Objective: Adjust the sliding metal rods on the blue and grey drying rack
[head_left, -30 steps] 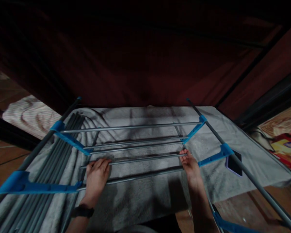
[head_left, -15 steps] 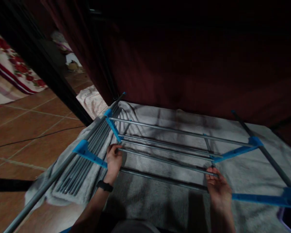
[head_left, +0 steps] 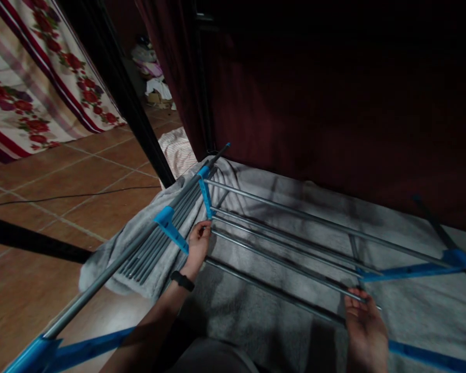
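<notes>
My left hand [head_left: 198,242], with a dark band on its wrist, is closed on the left end of a grey metal rod [head_left: 279,261], close to a blue plastic bracket [head_left: 205,192]. The rod's other end lies in the closed fingers of my right hand [head_left: 365,321], and its tip pokes out a little past them. Beyond it, several more rods span a rack frame of grey tubes [head_left: 112,272] and blue brackets, among them a right-hand bracket [head_left: 407,272]. One thicker tube [head_left: 272,292] crosses below the held rod.
A bundle of loose grey rods [head_left: 155,243] lies to the left on a grey blanket [head_left: 272,324]. Dark posts [head_left: 135,103] and a dark red curtain [head_left: 295,119] stand around. A cable [head_left: 70,197] runs over the tiled floor [head_left: 34,228].
The view has swung left, so the rack sits further right in the picture. The rod stays in both my hands, and its right tip now shows beyond my right fingers.
</notes>
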A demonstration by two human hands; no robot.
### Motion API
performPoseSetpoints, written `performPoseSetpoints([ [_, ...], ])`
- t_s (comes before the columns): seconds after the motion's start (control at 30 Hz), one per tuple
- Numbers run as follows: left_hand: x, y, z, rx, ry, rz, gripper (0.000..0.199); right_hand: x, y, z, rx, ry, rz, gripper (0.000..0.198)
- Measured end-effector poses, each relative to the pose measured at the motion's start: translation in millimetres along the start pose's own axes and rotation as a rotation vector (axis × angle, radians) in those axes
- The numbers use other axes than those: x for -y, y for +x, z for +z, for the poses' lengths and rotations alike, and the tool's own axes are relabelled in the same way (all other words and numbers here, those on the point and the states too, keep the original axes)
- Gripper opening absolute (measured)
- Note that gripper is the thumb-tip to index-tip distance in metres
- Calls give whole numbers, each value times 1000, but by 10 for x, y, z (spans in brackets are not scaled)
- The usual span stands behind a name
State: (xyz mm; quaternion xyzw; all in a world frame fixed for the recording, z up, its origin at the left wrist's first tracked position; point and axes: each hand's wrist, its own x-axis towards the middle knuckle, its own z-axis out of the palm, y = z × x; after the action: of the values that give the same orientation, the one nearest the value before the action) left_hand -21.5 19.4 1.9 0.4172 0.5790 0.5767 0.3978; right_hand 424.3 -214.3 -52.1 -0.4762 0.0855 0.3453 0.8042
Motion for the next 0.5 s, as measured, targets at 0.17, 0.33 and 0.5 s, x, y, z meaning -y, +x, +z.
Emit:
performPoseSetpoints([
  [0.17, -14, 21, 61, -46, -185, -149, 19, 21, -37, 78, -37, 49, 17, 9],
  [0.33, -45, 21, 90, -45, -362, -370, 17, 15, -85, 110, -26, 32, -29, 6],
  [0.5, -113, 6, 83, 33, -450, -542, 7, 17, -84, 102, 13, 26, -20, 3],
])
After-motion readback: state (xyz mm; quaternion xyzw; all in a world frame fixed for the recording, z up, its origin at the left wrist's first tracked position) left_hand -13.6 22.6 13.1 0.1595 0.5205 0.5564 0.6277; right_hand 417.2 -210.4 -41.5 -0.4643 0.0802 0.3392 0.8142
